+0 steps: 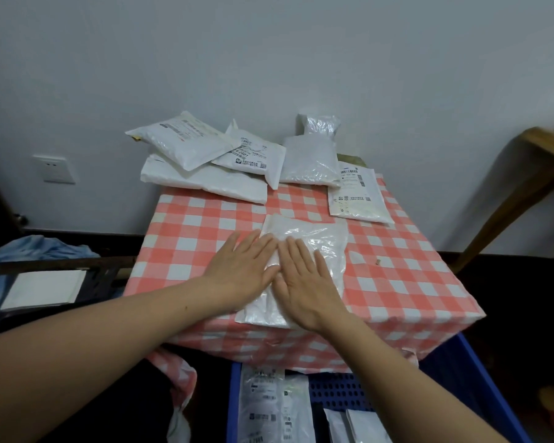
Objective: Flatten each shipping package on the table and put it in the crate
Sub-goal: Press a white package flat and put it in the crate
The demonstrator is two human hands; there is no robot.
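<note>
Right hand (pixel 304 282) lay spread flat on the package (pixel 320 241); left hand (pixel 240 266) spread at its left edge. Its long axis ran fwd-back; crate (pixel 339 391) sat below desk (pixel 413 276), person's side.

You had one package (pixel 314 228) lying on the table (pixel 413 282), at the middle of its front edge. Your left hand (pixel 242 266) and right hand (pixel 304 284) lay flat on it, side by side. At the table's far left corner sat a heap of packages (pixel 205 180). At its far middle were two more packages (pixel 311 164), and at its far right a single package (pixel 355 196). Before the table stood the crate (pixel 461 378), with flat packages (pixel 269 407) in it.
</note>
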